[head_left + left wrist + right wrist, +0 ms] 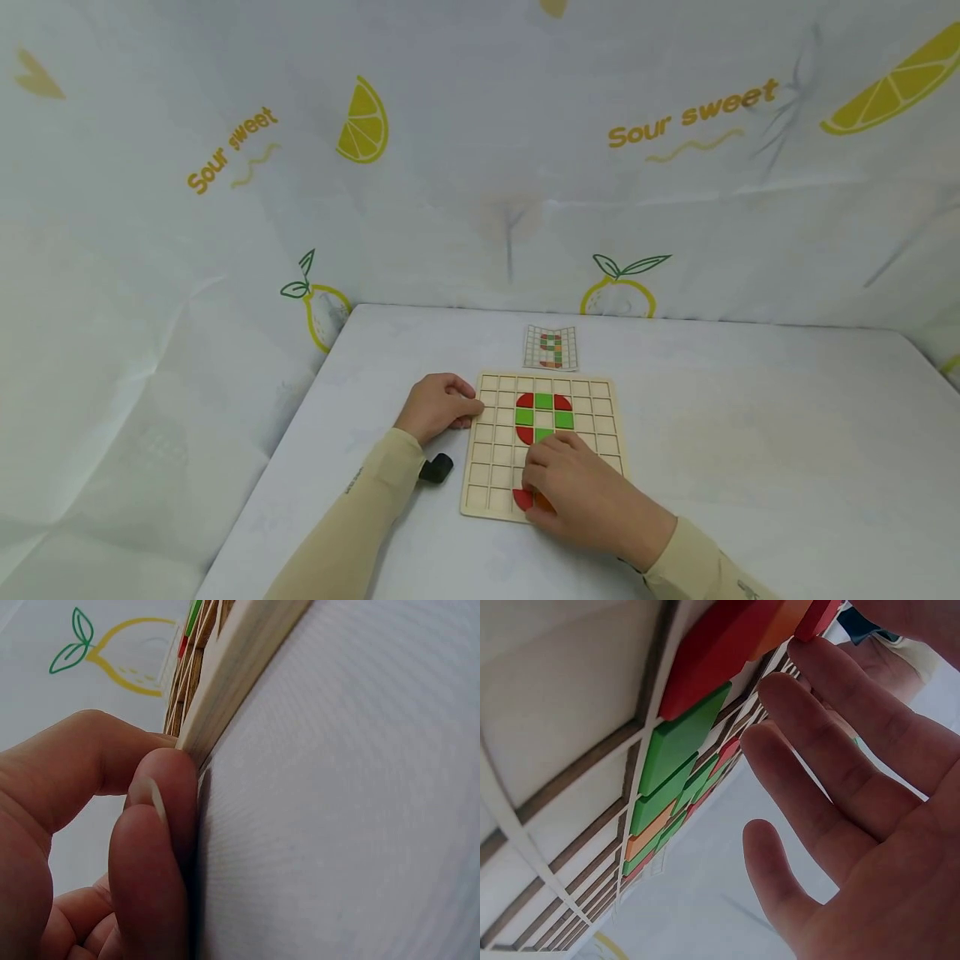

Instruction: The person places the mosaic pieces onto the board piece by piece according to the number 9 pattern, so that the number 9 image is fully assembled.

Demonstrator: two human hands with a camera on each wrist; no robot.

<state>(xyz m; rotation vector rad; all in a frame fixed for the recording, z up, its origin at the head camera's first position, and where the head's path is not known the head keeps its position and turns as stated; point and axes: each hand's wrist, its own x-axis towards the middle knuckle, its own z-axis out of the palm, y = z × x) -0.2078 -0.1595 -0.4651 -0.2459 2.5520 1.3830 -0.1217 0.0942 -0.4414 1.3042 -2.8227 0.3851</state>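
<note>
A square wooden grid board (491, 479) lies on the table, with red, green and orange tiles set in its cells. My left hand (441, 408) holds the board's left edge; close up, its curled fingertips (169, 776) meet the wooden rim. Over the board's lower part, my right hand (581, 500) pinches a red quarter-round tile (817, 619) between thumb and index finger at the bottom row. Beside it sits an orange tile (544, 502), and another red tile (712, 652) follows in that row. Green tiles (682, 735) run up the column; my right hand hides most of them from above.
Behind the board lies a creased pattern card (551, 347) with a coloured figure on a grid. A black device (437, 468) sits at my left wrist. White lemon-print cloth (465, 167) hangs beyond the table's back edge.
</note>
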